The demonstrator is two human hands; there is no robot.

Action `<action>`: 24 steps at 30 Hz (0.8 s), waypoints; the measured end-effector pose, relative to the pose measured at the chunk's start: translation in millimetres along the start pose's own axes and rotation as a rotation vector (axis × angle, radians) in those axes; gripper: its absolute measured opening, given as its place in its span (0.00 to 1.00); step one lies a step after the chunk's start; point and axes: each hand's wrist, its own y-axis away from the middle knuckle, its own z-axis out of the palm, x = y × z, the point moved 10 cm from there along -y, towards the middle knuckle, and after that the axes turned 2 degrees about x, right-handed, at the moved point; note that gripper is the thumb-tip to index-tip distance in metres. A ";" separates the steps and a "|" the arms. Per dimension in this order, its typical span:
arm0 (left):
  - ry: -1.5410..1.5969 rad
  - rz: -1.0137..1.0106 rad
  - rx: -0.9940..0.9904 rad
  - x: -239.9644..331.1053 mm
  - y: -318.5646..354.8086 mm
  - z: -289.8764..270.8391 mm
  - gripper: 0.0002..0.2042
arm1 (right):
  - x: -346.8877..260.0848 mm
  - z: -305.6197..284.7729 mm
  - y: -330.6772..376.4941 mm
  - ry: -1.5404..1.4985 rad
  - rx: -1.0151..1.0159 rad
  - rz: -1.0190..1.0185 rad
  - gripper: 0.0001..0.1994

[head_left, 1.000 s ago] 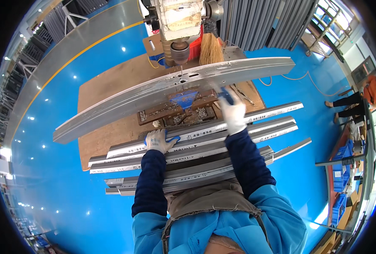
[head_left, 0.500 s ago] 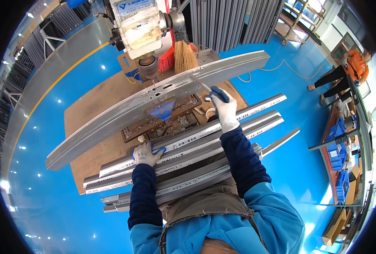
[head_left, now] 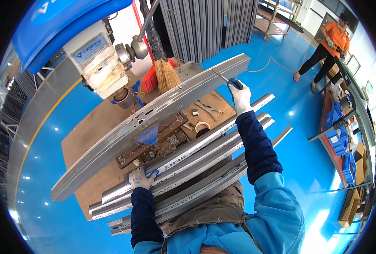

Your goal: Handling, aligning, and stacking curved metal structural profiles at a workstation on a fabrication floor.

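Between both hands (head_left: 142, 178) (gloved): curved rail (head_left: 154, 122).

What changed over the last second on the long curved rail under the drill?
The right hand slid outward along the curved metal rail, from near the middle to close by its right end, and stays on it. The left hand stayed resting on the stacked rails in front. The curved rail itself remains across the wooden table under the drill head.
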 end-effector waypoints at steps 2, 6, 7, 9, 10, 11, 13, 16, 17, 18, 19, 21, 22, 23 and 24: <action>-0.013 -0.001 -0.005 -1.9 1.6 1.4 0.31 | 0.9 2.6 -10.3 0.046 -0.035 -0.001 0.12; -0.009 0.022 0.011 -2.4 1.6 3.8 0.30 | 7.5 -7.8 -36.3 0.216 0.018 -0.027 0.13; -0.012 0.027 0.009 -0.7 1.9 4.9 0.30 | 9.2 -11.7 -44.2 0.216 0.022 -0.021 0.13; -0.008 0.030 0.037 0.9 1.4 2.7 0.29 | 2.2 -27.3 -65.2 0.328 0.113 -0.042 0.14; -0.005 0.031 0.051 1.2 0.8 1.2 0.29 | -2.4 -34.7 -73.2 0.385 0.159 -0.052 0.14; -0.002 0.033 0.065 1.7 0.0 -0.2 0.29 | -5.2 -42.2 -76.8 0.442 0.205 -0.061 0.14; -0.005 0.036 0.072 -0.3 -3.1 0.1 0.29 | -9.6 -38.1 -71.2 0.431 0.180 -0.080 0.15; 0.004 0.053 0.072 -1.6 0.1 3.4 0.28 | -12.6 -29.9 -50.5 0.425 0.107 -0.137 0.15; 0.004 0.054 0.067 0.2 1.0 2.6 0.28 | -12.2 -28.0 -48.1 0.429 0.106 -0.133 0.15; 0.002 0.047 0.068 1.1 1.0 1.1 0.28 | -13.1 -24.6 -45.5 0.451 0.103 -0.139 0.16; 0.001 0.039 0.069 2.1 0.6 -0.3 0.28 | -14.4 -20.9 -42.8 0.473 0.101 -0.146 0.16; 0.000 0.024 0.072 6.0 -1.3 -2.7 0.28 | -18.1 -15.9 -37.1 0.518 0.098 -0.162 0.16; 0.001 0.021 0.070 6.2 -1.9 -3.0 0.28 | -21.8 -12.5 -32.3 0.520 0.095 -0.163 0.16; 0.002 0.026 0.066 7.1 -2.8 -2.5 0.28 | -26.0 -5.0 -25.8 0.508 0.039 -0.190 0.16; 0.001 0.024 0.059 5.1 -1.0 -1.8 0.29 | -31.8 4.2 -15.0 0.495 -0.024 -0.217 0.15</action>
